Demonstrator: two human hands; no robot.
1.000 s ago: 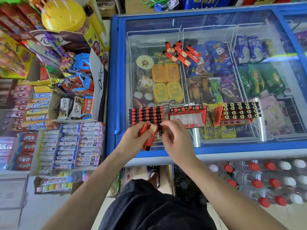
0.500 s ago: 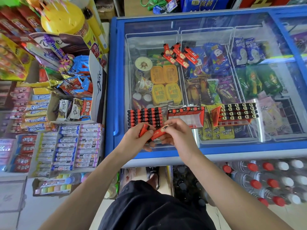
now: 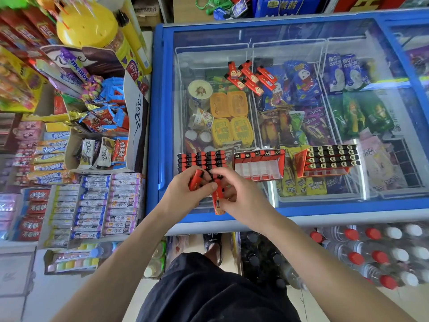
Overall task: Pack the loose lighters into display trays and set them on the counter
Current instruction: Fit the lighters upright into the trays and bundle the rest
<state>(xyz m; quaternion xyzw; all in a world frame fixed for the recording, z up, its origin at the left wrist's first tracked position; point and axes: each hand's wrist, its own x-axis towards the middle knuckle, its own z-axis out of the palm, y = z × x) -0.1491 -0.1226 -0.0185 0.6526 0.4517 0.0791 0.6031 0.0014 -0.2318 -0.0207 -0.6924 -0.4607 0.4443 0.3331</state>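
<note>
One red lighter (image 3: 196, 180) is gripped by the left hand (image 3: 185, 194), another (image 3: 218, 201) pinched by the right hand (image 3: 241, 196).
A slip could be caused at the six o'clock lid edge of the freezer (image 3: 301, 206).

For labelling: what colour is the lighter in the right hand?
Red, with a small printed figure near its lower end; head view.

Blue-framed glass-topped freezer (image 3: 160, 112), snack shelves (image 3: 69, 182)
</note>
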